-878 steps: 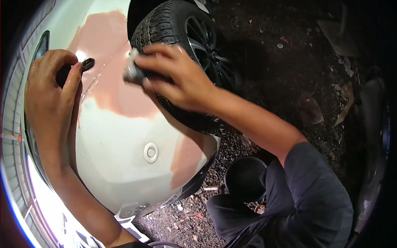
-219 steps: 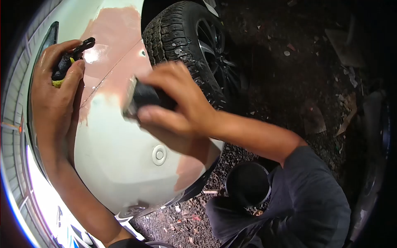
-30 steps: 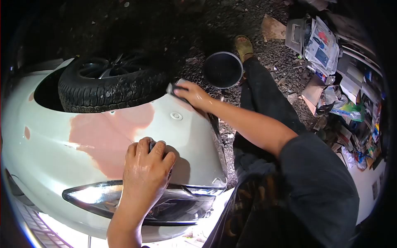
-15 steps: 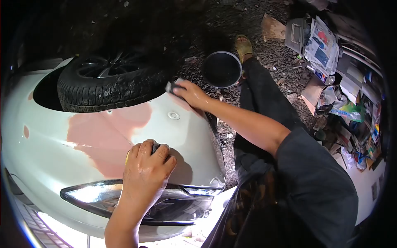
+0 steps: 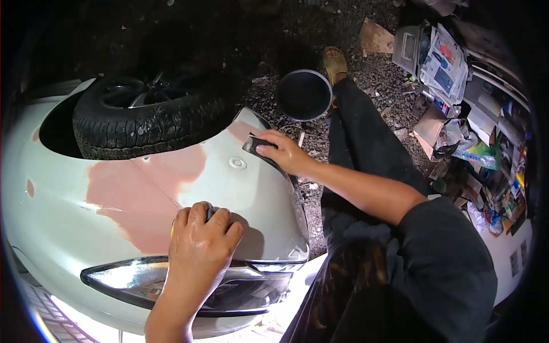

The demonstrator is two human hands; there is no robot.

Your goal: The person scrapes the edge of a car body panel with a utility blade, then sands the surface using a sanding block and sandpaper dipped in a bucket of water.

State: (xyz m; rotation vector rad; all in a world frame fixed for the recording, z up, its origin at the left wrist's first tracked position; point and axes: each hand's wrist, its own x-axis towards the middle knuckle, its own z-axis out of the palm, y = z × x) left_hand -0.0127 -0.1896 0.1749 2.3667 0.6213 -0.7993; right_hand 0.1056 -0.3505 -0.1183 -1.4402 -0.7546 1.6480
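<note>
My right hand (image 5: 286,153) is closed round a dark grey sanding block (image 5: 253,145), pressed to the white bumper (image 5: 257,200) near its corner, beside a pinkish filler strip (image 5: 243,130). Lower on the bumper, my left hand (image 5: 203,240) rests with bent fingers over a dark object (image 5: 211,212) with a yellow edge, mostly hidden under the palm. That hand lies at the side of a large pinkish filler patch (image 5: 137,197), just above the headlight (image 5: 128,277). A round sensor (image 5: 237,163) sits between the two hands. Both hands look wet.
A black tyre (image 5: 154,128) fills the wheel arch on the far side. On the gravel stands a dark round bucket (image 5: 304,118) beside my sandalled foot (image 5: 335,64). Newspapers (image 5: 445,63), boxes and plastic bags are piled at the right.
My right hand has slid with the sanding block from the bumper's far edge back toward me, uncovering the filler strip there. My left hand has stayed nearly in place. The view has shifted slightly.
</note>
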